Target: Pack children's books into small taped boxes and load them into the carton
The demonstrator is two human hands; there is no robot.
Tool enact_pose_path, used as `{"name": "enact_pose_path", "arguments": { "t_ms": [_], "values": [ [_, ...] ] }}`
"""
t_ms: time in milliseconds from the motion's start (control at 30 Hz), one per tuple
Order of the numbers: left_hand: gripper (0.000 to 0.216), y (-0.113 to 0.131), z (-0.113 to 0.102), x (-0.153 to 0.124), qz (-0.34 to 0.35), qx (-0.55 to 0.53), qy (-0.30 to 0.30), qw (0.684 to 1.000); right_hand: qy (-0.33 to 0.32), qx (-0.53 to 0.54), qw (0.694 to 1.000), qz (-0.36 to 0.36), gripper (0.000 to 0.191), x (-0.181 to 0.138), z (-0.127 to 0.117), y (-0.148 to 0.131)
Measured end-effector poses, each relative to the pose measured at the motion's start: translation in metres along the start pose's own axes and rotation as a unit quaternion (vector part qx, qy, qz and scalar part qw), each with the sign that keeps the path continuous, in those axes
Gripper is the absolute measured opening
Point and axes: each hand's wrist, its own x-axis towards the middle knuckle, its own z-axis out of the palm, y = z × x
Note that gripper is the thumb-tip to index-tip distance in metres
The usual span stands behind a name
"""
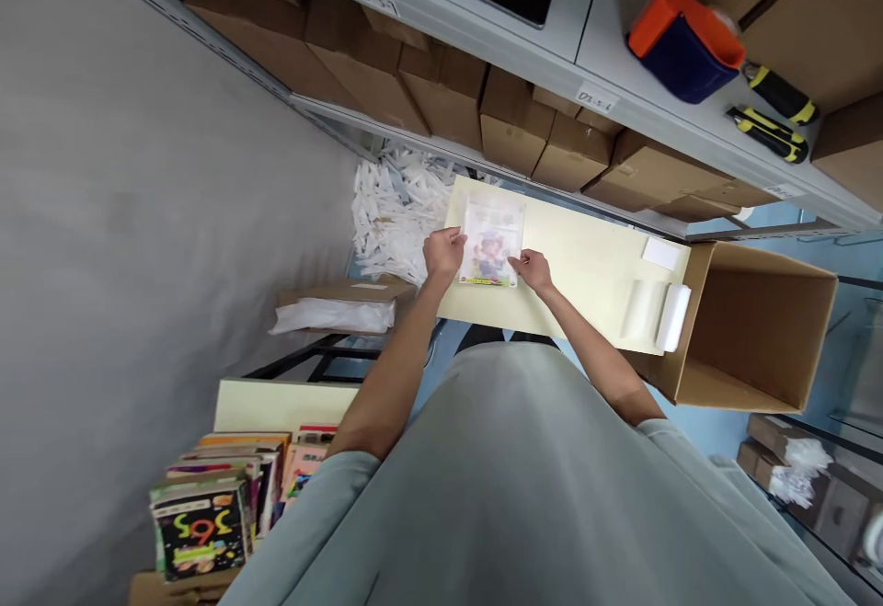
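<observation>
A small book in a clear plastic sleeve lies on the pale yellow table. My left hand grips its left edge with curled fingers. My right hand pinches its lower right corner. A picture of a figure shows through the sleeve. Both forearms reach out from my grey-green shirt.
An open cardboard box lies on its side right of the table, with a white roll and a label nearby. White packing sleeves pile at the back left. Stacked books sit lower left. Shelves above hold brown boxes, a tape dispenser and cutters.
</observation>
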Motion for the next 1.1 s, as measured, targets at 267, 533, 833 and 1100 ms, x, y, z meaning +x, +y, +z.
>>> {"name": "enact_pose_path", "arguments": {
  "t_ms": [267,533,833,1100],
  "values": [
    [0.021,-0.014,0.011,0.066,-0.025,0.086,0.010,0.996,0.037,-0.022,0.997,0.064,0.009,0.051,0.045,-0.017],
    [0.030,-0.007,-0.003,0.047,-0.003,0.006,0.020,1.000,0.038,0.013,0.999,0.027,0.023,0.028,0.032,-0.018],
    [0.022,0.000,-0.039,-0.082,0.066,-0.210,0.150,0.964,-0.008,0.051,0.977,-0.205,0.032,-0.038,-0.011,-0.012],
    [0.021,-0.074,-0.088,-0.270,0.036,-0.248,0.363,0.897,-0.181,0.032,0.918,-0.352,0.049,-0.102,0.057,-0.020]
  ]
}}
